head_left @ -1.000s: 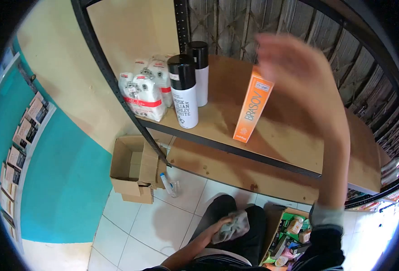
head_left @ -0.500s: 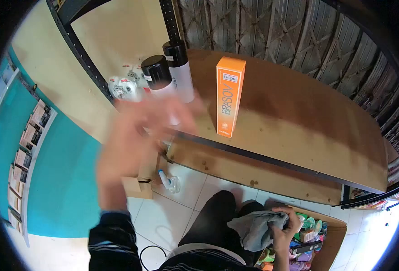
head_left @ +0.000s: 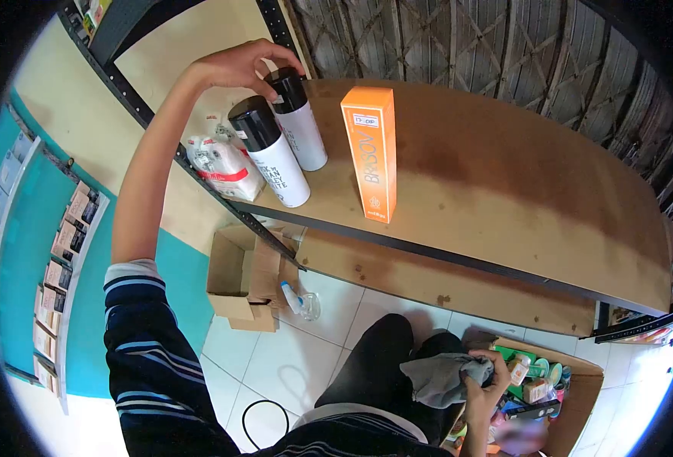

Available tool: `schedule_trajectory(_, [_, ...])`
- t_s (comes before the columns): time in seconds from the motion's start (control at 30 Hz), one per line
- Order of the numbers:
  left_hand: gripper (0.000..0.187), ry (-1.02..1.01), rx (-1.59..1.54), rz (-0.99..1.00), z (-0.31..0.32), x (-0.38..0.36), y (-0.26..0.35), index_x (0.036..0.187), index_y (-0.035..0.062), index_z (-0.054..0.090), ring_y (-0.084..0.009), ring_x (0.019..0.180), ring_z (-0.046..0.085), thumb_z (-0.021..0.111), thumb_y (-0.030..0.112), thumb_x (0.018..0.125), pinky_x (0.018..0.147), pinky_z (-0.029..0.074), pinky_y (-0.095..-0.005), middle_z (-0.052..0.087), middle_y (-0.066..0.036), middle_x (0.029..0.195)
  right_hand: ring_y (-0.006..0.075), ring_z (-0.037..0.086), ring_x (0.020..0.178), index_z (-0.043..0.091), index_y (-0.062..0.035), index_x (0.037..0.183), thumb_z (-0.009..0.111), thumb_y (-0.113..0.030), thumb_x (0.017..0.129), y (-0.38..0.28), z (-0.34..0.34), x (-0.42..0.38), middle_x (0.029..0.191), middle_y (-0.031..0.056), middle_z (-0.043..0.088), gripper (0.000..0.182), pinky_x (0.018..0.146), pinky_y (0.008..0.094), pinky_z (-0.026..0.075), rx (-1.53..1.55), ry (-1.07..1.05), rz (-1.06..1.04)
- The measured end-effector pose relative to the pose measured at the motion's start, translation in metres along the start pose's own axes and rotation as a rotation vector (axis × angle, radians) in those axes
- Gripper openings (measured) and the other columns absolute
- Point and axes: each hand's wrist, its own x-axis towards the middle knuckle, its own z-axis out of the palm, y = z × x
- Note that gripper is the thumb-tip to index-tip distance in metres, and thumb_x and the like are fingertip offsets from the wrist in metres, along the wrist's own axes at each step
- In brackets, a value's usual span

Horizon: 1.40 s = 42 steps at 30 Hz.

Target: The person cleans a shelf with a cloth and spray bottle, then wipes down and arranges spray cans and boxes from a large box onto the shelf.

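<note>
My left hand (head_left: 246,67) is reached out to the shelf, its fingers and thumb around the black cap of the rear spray can (head_left: 304,137). That can stands upright on the board. Just in front of it stands a second white spray can (head_left: 277,166) with a black cap and dark lettering. To their right is a tall orange box (head_left: 372,156) marked BRASOV, with a price sticker. Low in the view, above my lap, my right hand (head_left: 487,385) clutches a crumpled grey cloth (head_left: 437,381).
The brown shelf board (head_left: 504,190) has a dark metal edge. White plastic-wrapped packs (head_left: 226,171) sit at its left end by a perforated post. Below are an open carton (head_left: 233,266), a clear spray bottle (head_left: 302,303), and a box of assorted goods (head_left: 580,407) at lower right.
My left hand has moved up and away, from a blur in front of the cans to the rear can's cap. The cloth stays in my right hand. The view has shifted slightly.
</note>
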Motion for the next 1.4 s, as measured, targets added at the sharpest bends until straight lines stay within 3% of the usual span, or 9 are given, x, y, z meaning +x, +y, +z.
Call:
schedule_trajectory(0.37, [0.040, 0.126, -0.007, -0.166, 0.005, -0.002, -0.001, 0.101, 0.0053, 0.057, -0.0091, 0.061, 0.057, 0.072, 0.018, 0.066, 0.053, 0.045, -0.0202, 0.055, -0.008, 0.081, 0.0121, 0.049, 0.067, 0.057, 0.0001, 0.078, 0.053, 0.005, 0.050, -0.003, -0.005, 0.002, 0.072, 0.0048, 0.055, 0.029, 0.066, 0.0216, 0.038, -0.009, -0.035, 0.048])
schedule_trajectory(0.5, [0.042, 0.138, -0.003, -0.193, 0.006, -0.001, -0.002, 0.101, 0.0025, 0.056, -0.0100, 0.062, 0.057, 0.071, 0.022, 0.067, 0.052, 0.045, -0.0202, 0.055, -0.007, 0.076, 0.0122, 0.049, 0.068, 0.056, 0.0005, 0.079, 0.052, 0.005, 0.050, 0.000, -0.008, 0.001, 0.073, 0.0055, 0.055, 0.029, 0.067, 0.0212, 0.038, 0.020, -0.017, 0.032])
schedule_trajectory(0.57, [0.055, 0.162, 0.034, -0.292, 0.006, -0.001, 0.001, 0.104, 0.0046, 0.055, -0.0151, 0.068, 0.059, 0.074, 0.035, 0.062, 0.057, 0.050, -0.0251, 0.057, -0.008, 0.077, 0.0119, 0.049, 0.068, 0.056, 0.0006, 0.079, 0.052, 0.005, 0.051, 0.000, -0.008, 0.001, 0.073, 0.0056, 0.055, 0.029, 0.066, 0.0208, 0.038, 0.024, -0.006, 0.043])
schedule_trajectory(0.67, [0.046, 0.192, 0.030, -0.279, 0.008, -0.002, 0.003, 0.102, 0.0009, 0.054, -0.0115, 0.061, 0.057, 0.072, 0.025, 0.067, 0.052, 0.046, -0.0219, 0.054, -0.006, 0.073, 0.0115, 0.049, 0.068, 0.056, 0.0004, 0.079, 0.051, 0.005, 0.050, 0.000, -0.009, 0.000, 0.073, 0.0054, 0.055, 0.030, 0.066, 0.0205, 0.038, 0.035, -0.001, 0.063])
schedule_trajectory(0.77, [0.053, 0.189, 0.090, -0.274, 0.004, -0.001, 0.002, 0.102, 0.0028, 0.056, -0.0142, 0.064, 0.059, 0.073, 0.034, 0.062, 0.056, 0.050, -0.0247, 0.058, -0.009, 0.075, 0.0118, 0.050, 0.068, 0.056, 0.0002, 0.079, 0.051, 0.005, 0.049, 0.001, -0.011, 0.000, 0.073, 0.0053, 0.055, 0.030, 0.066, 0.0209, 0.038, 0.006, -0.010, 0.078])
schedule_trajectory(1.13, [0.044, 0.130, 0.110, -0.295, 0.001, -0.004, 0.005, 0.104, 0.0087, 0.056, -0.0122, 0.070, 0.056, 0.070, 0.030, 0.068, 0.060, 0.047, -0.0241, 0.054, -0.005, 0.077, 0.0151, 0.051, 0.074, 0.056, -0.0007, 0.081, 0.052, 0.004, 0.051, -0.001, -0.013, 0.002, 0.077, 0.0064, 0.056, 0.030, 0.073, 0.0237, 0.038, 0.004, -0.025, 0.113])
schedule_trajectory(1.2, [0.043, 0.099, 0.144, -0.314, 0.000, 0.000, 0.001, 0.105, 0.0094, 0.056, -0.0120, 0.072, 0.056, 0.069, 0.030, 0.069, 0.062, 0.047, -0.0237, 0.053, -0.005, 0.078, 0.0157, 0.051, 0.078, 0.056, -0.0018, 0.083, 0.054, 0.003, 0.052, 0.014, -0.029, 0.013, 0.081, 0.0073, 0.056, 0.031, 0.075, 0.0256, 0.039, -0.045, 0.050, -0.019])
schedule_trajectory(1.27, [0.046, 0.045, 0.207, -0.237, -0.001, 0.002, -0.008, 0.109, 0.0098, 0.055, -0.0135, 0.078, 0.056, 0.067, 0.033, 0.071, 0.069, 0.046, -0.0249, 0.055, -0.007, 0.084, 0.0142, 0.049, 0.084, 0.054, -0.0015, 0.095, 0.060, -0.011, 0.070, 0.030, -0.071, 0.045, 0.089, 0.0051, 0.054, 0.028, 0.074, 0.0252, 0.040, -0.088, 0.304, -0.034])
schedule_trajectory(1.4, [0.052, 0.077, 0.205, -0.174, 0.001, -0.007, -0.009, 0.112, 0.0092, 0.054, -0.0186, 0.089, 0.056, 0.063, 0.040, 0.073, 0.078, 0.043, -0.0282, 0.059, -0.011, 0.092, 0.0199, 0.051, 0.094, 0.050, 0.0004, 0.109, 0.052, -0.007, 0.080, -0.039, -0.098, 0.124, 0.105, 0.0100, 0.054, 0.031, 0.081, 0.0293, 0.041, -0.148, 0.532, -0.478])
